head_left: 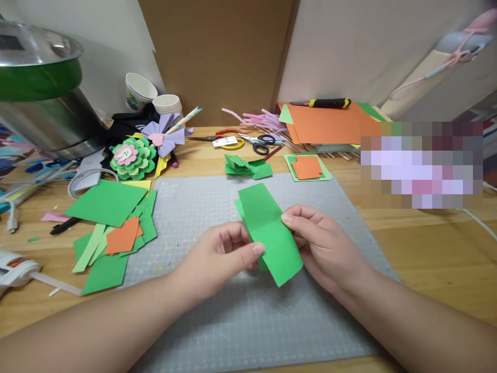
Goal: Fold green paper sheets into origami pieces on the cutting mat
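Above the grey cutting mat (186, 321) I hold green paper (267, 228) in both hands. A crease runs across its front face, and another green layer shows behind its left edge. My left hand (229, 248) pinches the left side, thumb in front and fingers behind. At the right edge my right hand (322, 238) grips the paper between thumb and fingers. Folded green paper pieces (248, 167) lie on the mat's far edge. Beside them sits a small stack of light green and orange paper squares (308, 168).
Green and orange paper scraps (108, 207) cover the mat's left side. Scissors (262, 142) lie behind the mat, and a utility knife (330, 103) rests on orange sheets (337, 124). A paper flower (132, 158), a glue gun (19, 272) and a metal pot (42, 103) stand left.
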Demonstrator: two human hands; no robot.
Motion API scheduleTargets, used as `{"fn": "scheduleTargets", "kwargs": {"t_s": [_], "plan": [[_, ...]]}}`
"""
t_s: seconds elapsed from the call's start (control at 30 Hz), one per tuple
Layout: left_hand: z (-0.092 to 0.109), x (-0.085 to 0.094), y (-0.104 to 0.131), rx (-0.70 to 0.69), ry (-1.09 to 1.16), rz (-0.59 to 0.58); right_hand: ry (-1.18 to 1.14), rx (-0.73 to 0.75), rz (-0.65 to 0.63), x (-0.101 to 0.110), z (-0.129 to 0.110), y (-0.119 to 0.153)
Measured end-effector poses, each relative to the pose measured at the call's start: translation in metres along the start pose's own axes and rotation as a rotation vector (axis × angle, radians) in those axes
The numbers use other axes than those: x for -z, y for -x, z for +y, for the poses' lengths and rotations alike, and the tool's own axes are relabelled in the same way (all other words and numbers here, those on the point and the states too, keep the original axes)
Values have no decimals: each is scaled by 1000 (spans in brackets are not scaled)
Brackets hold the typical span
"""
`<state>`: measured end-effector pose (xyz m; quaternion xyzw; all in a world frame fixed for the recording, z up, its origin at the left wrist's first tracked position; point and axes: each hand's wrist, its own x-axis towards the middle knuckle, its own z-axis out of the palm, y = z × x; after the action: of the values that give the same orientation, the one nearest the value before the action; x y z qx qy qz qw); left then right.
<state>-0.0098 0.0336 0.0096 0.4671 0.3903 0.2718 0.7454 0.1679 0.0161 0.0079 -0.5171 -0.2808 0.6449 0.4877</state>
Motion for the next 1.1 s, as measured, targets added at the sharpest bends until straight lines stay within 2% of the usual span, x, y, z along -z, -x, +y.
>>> {"fn": "scheduleTargets", "kwargs": {"t_s": [0.17,0.33,0.4,0.47,0.57,0.6,0.63,0.67,0.73,0.8,0.9,1.0,1.1], "plan": [[1,-3,3,124,-1,-49,23,21,20,-1,3,2],[0,-2,1,170,25,-81,48,36,15,0,4,3],[-2,-1,-1,141,1,-64,100,86,10,2,3,3],[-2,1,-1,-27,-88,91,230,198,21,4,1,4],[3,3,6,-575,-474,517,531,492,5,5,-3,11],[6,3,10,-789,-663,606,637,614,-33,5,-5,14],[10,3,16,-935,-869,614,741,739,-89,4,-7,17],[14,1,22,-1022,-1088,574,840,860,-149,3,-8,20],[20,-2,33,-1035,-1460,423,1019,1058,-252,1,-11,25],[24,-6,41,-1002,-1603,332,1133,1198,-292,0,-13,29],[28,-8,43,-976,-1608,251,1183,1297,-298,0,-15,31],[30,-9,39,-951,-1544,229,1149,1263,-317,2,-15,30],[31,-11,36,-904,-1487,260,1119,1223,-319,3,-13,26]]}}
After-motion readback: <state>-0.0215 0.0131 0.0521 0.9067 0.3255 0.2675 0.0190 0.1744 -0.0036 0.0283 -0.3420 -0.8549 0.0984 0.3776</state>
